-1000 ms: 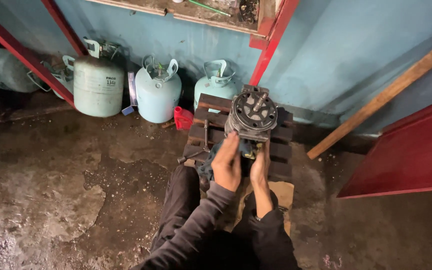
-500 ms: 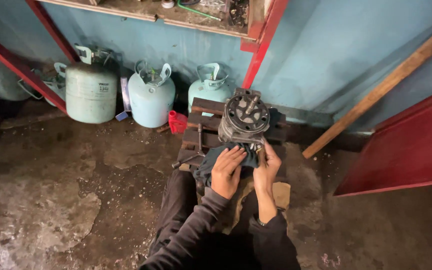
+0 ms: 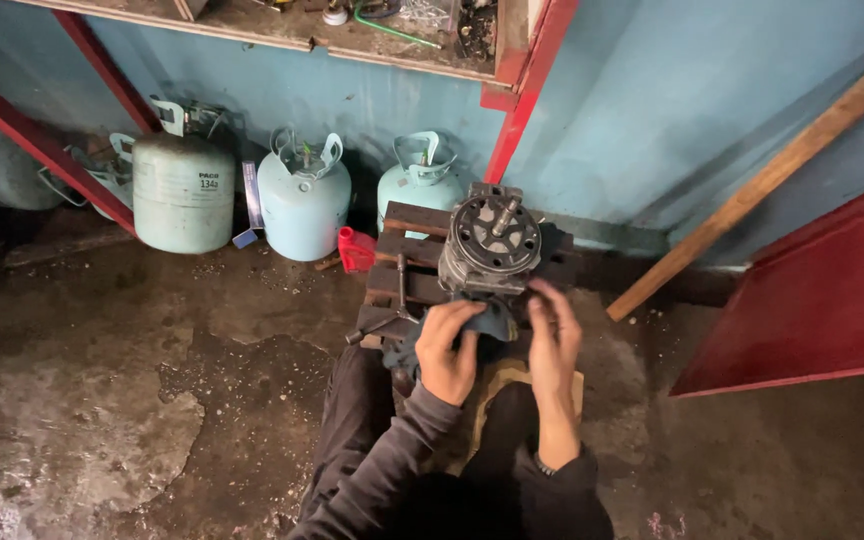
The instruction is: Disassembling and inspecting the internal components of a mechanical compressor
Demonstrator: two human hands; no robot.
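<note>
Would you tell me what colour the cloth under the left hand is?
The cloth under the left hand is dark blue, seen in the head view.

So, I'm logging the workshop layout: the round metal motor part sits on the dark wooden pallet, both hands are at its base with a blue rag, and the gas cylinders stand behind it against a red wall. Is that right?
Not quite. The head view shows the gas cylinders against a blue wall; only the beams and panel are red. The rest holds: the motor part sits on the pallet, with left hand and right hand at its base with the blue rag.
</note>
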